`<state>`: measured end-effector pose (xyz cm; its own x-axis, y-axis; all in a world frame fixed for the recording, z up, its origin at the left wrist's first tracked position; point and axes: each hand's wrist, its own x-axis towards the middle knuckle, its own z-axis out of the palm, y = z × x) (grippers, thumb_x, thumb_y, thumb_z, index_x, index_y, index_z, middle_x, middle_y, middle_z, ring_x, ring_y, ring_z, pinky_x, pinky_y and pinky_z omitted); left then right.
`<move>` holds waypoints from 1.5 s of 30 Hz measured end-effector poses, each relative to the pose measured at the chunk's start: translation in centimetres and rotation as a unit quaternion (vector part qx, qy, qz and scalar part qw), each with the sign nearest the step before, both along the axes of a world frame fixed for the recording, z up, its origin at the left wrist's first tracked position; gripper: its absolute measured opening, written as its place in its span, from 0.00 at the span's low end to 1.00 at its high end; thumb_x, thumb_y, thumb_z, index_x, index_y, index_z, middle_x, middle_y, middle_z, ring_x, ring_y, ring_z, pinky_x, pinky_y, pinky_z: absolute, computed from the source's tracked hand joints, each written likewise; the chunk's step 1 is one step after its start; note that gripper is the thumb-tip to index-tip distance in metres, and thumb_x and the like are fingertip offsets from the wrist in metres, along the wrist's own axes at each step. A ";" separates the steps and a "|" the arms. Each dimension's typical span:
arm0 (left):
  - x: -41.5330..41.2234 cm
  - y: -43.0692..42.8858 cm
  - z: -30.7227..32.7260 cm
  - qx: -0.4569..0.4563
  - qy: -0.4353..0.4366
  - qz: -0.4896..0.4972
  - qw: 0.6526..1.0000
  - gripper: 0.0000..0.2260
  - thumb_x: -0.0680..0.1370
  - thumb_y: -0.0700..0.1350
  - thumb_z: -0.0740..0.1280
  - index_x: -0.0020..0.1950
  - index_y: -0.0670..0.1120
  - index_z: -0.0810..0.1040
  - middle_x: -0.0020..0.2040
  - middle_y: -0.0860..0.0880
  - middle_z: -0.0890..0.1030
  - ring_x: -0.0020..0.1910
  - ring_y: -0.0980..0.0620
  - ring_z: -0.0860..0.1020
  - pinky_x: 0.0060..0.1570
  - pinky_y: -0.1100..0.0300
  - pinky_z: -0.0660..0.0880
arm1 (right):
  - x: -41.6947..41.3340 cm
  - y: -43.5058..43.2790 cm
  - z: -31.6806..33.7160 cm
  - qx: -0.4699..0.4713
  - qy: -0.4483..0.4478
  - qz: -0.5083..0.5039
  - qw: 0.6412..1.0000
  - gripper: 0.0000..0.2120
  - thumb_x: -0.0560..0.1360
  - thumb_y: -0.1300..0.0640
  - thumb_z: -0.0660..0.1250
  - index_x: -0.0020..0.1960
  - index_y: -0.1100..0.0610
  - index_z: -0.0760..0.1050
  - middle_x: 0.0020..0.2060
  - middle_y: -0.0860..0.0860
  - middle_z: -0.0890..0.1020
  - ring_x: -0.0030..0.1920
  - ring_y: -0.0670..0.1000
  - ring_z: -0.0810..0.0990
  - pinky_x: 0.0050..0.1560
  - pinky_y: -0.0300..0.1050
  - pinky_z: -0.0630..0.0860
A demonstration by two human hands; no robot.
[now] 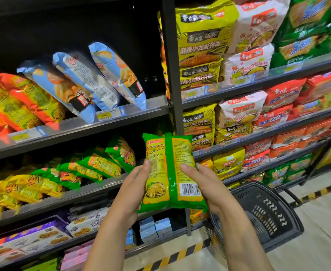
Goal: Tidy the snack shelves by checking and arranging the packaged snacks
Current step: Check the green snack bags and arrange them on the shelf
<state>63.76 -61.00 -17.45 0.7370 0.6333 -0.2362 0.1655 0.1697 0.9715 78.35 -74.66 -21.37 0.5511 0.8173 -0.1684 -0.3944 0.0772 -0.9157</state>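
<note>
Both hands hold one green snack packet (170,169) between them. The left hand (135,184) grips its left edge with the thumb lying on the printed side, and the right hand (201,182) grips its right edge in the same way. The packet is upright in the air, in front of the dark post (169,55) that divides the two shelf sections. Its back side, with small text and a barcode, faces the camera.

On the left, the upper shelf (72,126) carries leaning blue packets (102,79), and beside them red and yellow packets (24,102). A yellow price label (104,115) sits on its front rail. The shelf below (82,192) carries more green packets (102,163) of the same kind, lying tilted, and yellow packets (24,188) further left. Under it stand flat boxes (43,231) and small pale blue cartons (155,227).

The right section is filled with noodle packs (201,36) in yellow, white, red and green. A black shopping basket (268,210) stands on the floor just beside this section, under the right forearm. Yellow and black striped tape (326,188) runs along the floor.
</note>
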 end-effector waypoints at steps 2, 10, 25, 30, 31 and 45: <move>0.2 0.1 0.2 -0.020 -0.002 -0.002 1.000 0.22 0.84 0.64 0.58 0.64 0.52 0.83 0.56 0.52 0.88 0.58 0.52 0.86 0.59 0.50 0.81 | 0.1 -0.1 0.1 0.009 0.016 0.000 1.000 0.25 0.75 0.48 0.72 0.68 0.59 0.78 0.59 0.58 0.87 0.60 0.61 0.86 0.65 0.62 0.80; 0.4 0.4 0.8 -0.027 0.002 0.001 1.000 0.30 0.76 0.69 0.57 0.64 0.50 0.84 0.58 0.48 0.88 0.58 0.51 0.86 0.60 0.46 0.81 | 0.6 -0.6 0.1 0.009 -0.012 0.004 1.000 0.17 0.82 0.53 0.67 0.69 0.57 0.78 0.60 0.55 0.87 0.63 0.58 0.85 0.67 0.58 0.79; 0.1 0.8 0.0 -0.048 -0.033 0.002 0.998 0.15 0.85 0.49 0.63 0.69 0.47 0.79 0.60 0.46 0.87 0.58 0.48 0.86 0.51 0.52 0.80 | 0.7 0.0 0.6 0.006 -0.094 0.001 0.996 0.34 0.75 0.26 0.63 0.65 0.51 0.80 0.47 0.53 0.78 0.46 0.54 0.73 0.43 0.46 0.71; 0.3 0.8 -0.4 -0.029 -0.048 0.000 0.998 0.13 0.85 0.45 0.64 0.69 0.47 0.79 0.59 0.48 0.88 0.55 0.49 0.87 0.42 0.59 0.83 | 0.5 0.0 0.5 -0.046 -0.132 0.023 0.990 0.31 0.75 0.28 0.66 0.68 0.49 0.78 0.51 0.45 0.86 0.50 0.49 0.83 0.51 0.50 0.78; 0.4 0.9 -0.6 -0.027 -0.050 0.002 0.998 0.13 0.85 0.45 0.65 0.69 0.47 0.78 0.59 0.47 0.88 0.55 0.49 0.87 0.42 0.59 0.83 | 0.4 0.0 0.5 -0.052 -0.139 0.029 0.989 0.30 0.75 0.32 0.69 0.69 0.49 0.77 0.55 0.46 0.87 0.55 0.48 0.85 0.54 0.49 0.79; -2.0 3.3 -3.1 -0.024 -0.009 0.005 1.000 0.23 0.74 0.41 0.75 0.69 0.49 0.78 0.63 0.47 0.86 0.63 0.45 0.84 0.65 0.45 0.77 | 0.1 3.0 -3.2 -0.037 -0.084 -0.008 0.996 0.25 0.78 0.57 0.74 0.74 0.55 0.73 0.60 0.48 0.87 0.61 0.48 0.85 0.57 0.43 0.82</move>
